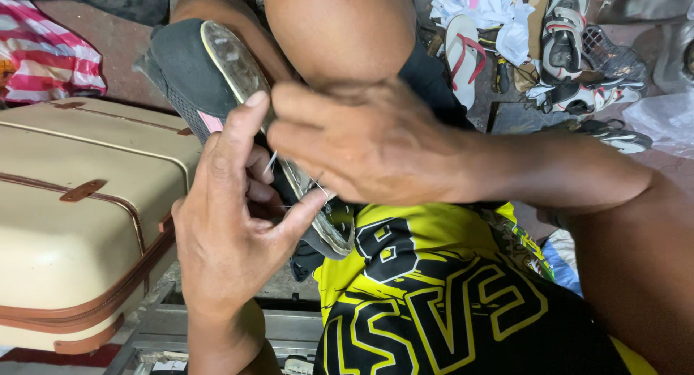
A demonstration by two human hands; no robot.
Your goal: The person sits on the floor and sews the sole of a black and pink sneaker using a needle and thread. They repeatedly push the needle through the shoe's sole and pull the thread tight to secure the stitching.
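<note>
A dark grey shoe (189, 73) with a worn pale sole lies sole-up, wedged against my bent knee (340, 28). My left hand (231, 216) grips the shoe's side near the sole edge, thumb up along the sole. My right hand (361, 140) reaches over the shoe, fingers pinched at the sole rim. A thin metal needle (270, 162) and fine white thread (318, 185) show between the two hands. The right fingertips are hidden behind the left hand.
A cream suitcase (72, 223) with brown trim stands at the left. A red and white striped bag (43, 53) lies behind it. Sandals and sneakers (564, 49) are piled at the upper right. A metal frame (217, 331) sits below.
</note>
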